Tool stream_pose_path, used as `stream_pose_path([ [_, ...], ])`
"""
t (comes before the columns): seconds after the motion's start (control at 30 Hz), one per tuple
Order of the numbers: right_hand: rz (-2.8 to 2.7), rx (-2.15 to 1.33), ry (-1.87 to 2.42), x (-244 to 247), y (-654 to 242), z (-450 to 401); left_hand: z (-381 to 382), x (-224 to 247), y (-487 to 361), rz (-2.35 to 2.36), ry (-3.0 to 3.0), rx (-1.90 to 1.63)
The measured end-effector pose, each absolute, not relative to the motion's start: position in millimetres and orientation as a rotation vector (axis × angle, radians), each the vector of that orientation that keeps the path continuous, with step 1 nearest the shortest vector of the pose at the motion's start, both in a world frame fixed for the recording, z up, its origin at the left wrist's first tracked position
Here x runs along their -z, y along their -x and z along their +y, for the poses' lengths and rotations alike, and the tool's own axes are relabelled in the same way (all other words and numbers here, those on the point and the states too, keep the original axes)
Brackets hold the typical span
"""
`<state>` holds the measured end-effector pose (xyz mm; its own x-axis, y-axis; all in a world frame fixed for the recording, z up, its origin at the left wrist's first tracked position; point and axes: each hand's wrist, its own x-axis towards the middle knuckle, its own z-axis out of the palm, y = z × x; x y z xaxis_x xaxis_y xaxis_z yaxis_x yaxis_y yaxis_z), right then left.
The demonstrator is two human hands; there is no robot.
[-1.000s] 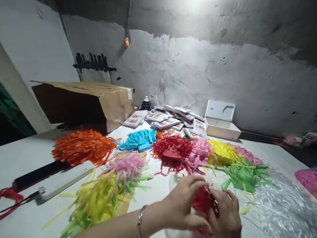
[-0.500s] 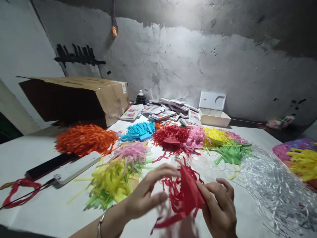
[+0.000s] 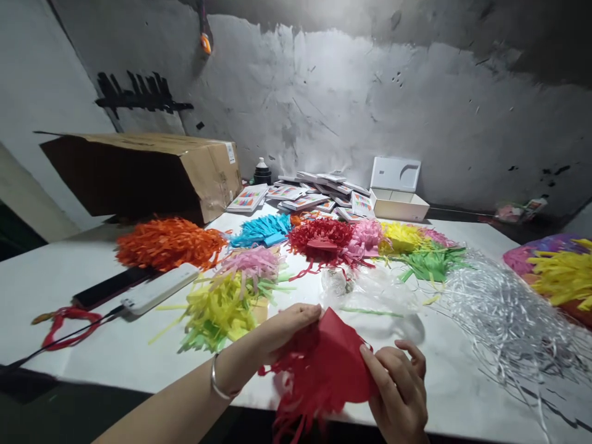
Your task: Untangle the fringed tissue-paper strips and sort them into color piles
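Observation:
A red tissue-paper tassel [image 3: 340, 357], with an uncut sheet at its top and a fringe hanging below, is held up over the table's front edge. My left hand [image 3: 287, 333], a silver bangle at its wrist, is closed on the tassel's left side, its fingers partly hidden behind the paper. At the right corner, my right hand [image 3: 398, 388] pinches the sheet between thumb and fingertips, the other fingers curled loosely. Just beyond lies a clear plastic bag [image 3: 374, 293]. Another red tassel bundle [image 3: 321, 237] rests farther back.
Orange [image 3: 169, 243], blue [image 3: 263, 231] and yellow fringe [image 3: 217, 308] lie to the left, silver strands [image 3: 494, 314] to the right. A phone [image 3: 113, 287] and white power bank [image 3: 161, 290] sit at left. Behind are a cardboard box [image 3: 215, 179], printed packs [image 3: 305, 201] and an open white box [image 3: 400, 206].
My left hand has come in from beside the tassel and closed on its left side. The sheet has turned flatter toward me, its fringe now hanging down. The view has shifted slightly.

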<state>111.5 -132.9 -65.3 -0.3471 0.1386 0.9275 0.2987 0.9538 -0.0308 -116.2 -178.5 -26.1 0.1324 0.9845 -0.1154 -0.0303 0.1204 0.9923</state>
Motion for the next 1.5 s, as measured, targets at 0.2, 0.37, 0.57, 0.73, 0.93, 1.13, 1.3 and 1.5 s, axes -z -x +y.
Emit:
stream_pose_path([
  [0.2,-1.946,0.088,0.326,83,-121,-135,-181,25,123,1.289,-1.411,-0.889],
  [0.37,-1.989,0.078,0.264,93,-128,-136,-172,10,121,1.398,-1.62,-0.929],
  [0.57,-1.983,0.085,0.268,94,-126,-137,-163,19,105,1.2,-1.258,-0.955],
  [0.73,-1.98,0.051,0.325,103,-127,-132,-166,26,106,1.158,-1.164,-0.863],
  [0.93,-2.024,0.032,0.332,117,-132,-128,-171,20,114,1.246,-1.483,-0.859],
  [1.13,-2.015,0.06,0.313,118,-133,-130,-175,27,111,1.009,-0.992,-0.911],
  [1.3,-1.98,0.026,0.317,108,-128,-131,-179,44,104,0.882,-0.933,-0.759],
  [1.5,-1.949,0.013,0.342,104,-117,-132,-182,54,90,0.804,-1.106,-0.674],
])
